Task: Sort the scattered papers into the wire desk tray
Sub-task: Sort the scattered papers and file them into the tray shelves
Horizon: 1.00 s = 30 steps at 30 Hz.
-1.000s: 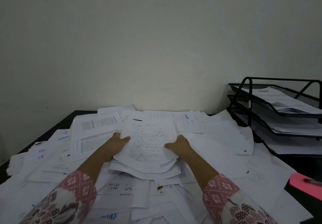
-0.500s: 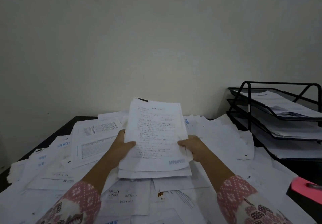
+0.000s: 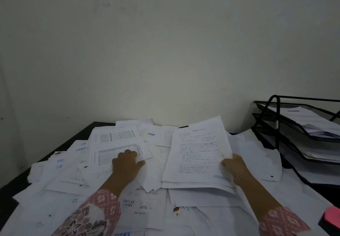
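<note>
Presently, a thin stack of printed sheets (image 3: 197, 155) sits right of centre in the frame, raised at a tilt above the scattered papers (image 3: 150, 164) that cover the dark worktop (image 3: 77, 136). The right hand (image 3: 234, 167) holds this stack at its lower right edge, thumb on the top sheet and the other fingers curled beneath it; the top sheet carries lines of fine print and a blue stamp near its lower right corner. The left hand (image 3: 126, 164), left of centre, rests on the loose papers with its fingers bent over the edge of a printed page (image 3: 117, 149) bearing dense columns of text; whether it is gripping that page or only pressing on it cannot be told. Both forearms enter from the bottom of the frame in pink patterned sleeves (image 3: 92, 215).

The black wire desk tray (image 3: 276, 125) stands at the right edge of the frame, apart from the held stack, with 3 tiers visible. Each tier already holds papers. More loose sheets spread from the pile up to the foot of the tray.

A pink object (image 3: 332, 217) lies at the lower right corner, cut off by the frame edge. A pale wall (image 3: 165, 42) fills the upper half of the frame.
</note>
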Each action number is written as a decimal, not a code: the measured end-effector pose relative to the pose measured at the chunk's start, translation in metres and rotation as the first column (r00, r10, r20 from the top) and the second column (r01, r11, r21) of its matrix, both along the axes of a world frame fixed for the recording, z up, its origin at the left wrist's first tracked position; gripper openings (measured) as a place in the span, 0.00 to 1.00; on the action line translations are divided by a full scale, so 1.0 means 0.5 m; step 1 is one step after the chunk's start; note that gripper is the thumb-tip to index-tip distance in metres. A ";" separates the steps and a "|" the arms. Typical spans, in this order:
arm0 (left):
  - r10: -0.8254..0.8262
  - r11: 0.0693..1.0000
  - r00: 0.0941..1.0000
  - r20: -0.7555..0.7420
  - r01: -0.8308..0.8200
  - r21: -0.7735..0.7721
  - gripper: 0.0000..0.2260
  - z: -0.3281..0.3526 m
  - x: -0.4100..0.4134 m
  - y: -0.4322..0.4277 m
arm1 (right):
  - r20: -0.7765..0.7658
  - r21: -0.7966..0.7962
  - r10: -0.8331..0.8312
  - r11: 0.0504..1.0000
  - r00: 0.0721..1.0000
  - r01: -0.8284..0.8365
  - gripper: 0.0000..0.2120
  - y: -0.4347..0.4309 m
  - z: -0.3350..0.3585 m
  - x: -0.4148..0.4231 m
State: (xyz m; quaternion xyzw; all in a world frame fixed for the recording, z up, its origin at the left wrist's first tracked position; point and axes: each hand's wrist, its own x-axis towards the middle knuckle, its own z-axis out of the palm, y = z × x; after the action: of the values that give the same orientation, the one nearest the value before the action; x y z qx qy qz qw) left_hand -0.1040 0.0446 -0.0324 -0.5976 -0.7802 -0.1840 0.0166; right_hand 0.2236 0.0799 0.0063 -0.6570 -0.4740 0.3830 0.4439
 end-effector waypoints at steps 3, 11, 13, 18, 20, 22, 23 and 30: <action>-0.031 0.996 0.999 -0.022 0.033 0.083 0.19 -0.002 -0.005 -0.001 | -0.016 0.005 0.024 1.000 1.000 -0.024 0.17 -0.002 -0.002 -0.011; -0.167 0.956 0.972 -0.163 0.200 0.216 0.08 0.001 0.014 -0.004 | -0.092 0.021 -0.003 1.000 0.996 0.005 0.17 0.004 0.003 -0.012; -0.226 0.937 0.963 -0.146 0.256 0.236 0.06 -0.011 0.021 -0.003 | -0.126 0.021 -0.025 0.999 0.992 0.028 0.17 0.008 0.007 -0.007; -0.261 0.928 0.965 -0.022 0.257 0.271 0.15 -0.032 0.010 0.013 | -0.172 0.014 -0.048 0.999 0.984 0.051 0.18 0.009 0.012 -0.013; -0.227 0.948 0.970 -0.088 0.241 0.208 0.19 -0.035 0.000 0.027 | -0.172 0.010 -0.043 0.999 0.984 0.045 0.19 0.007 0.010 -0.020; -0.227 0.951 0.968 -0.110 0.245 0.189 0.14 -0.024 0.005 0.030 | -0.163 0.010 -0.047 0.999 0.985 0.050 0.19 0.005 0.009 -0.024; -0.223 0.946 0.963 -0.154 0.252 0.204 0.09 -0.023 0.005 0.033 | -0.160 0.011 -0.049 0.999 0.986 0.051 0.19 0.005 0.010 -0.025; -0.196 0.960 0.970 -0.146 0.220 0.173 0.18 -0.014 0.018 0.049 | -0.137 -0.007 -0.038 0.999 0.990 0.038 0.19 -0.002 0.006 -0.019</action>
State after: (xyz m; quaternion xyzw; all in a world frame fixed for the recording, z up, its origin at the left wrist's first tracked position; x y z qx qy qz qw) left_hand -0.0952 0.0689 -0.0396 -0.6827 -0.6893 -0.2192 0.1034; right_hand 0.2140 0.0790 0.0093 -0.6390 -0.4289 0.4199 0.4811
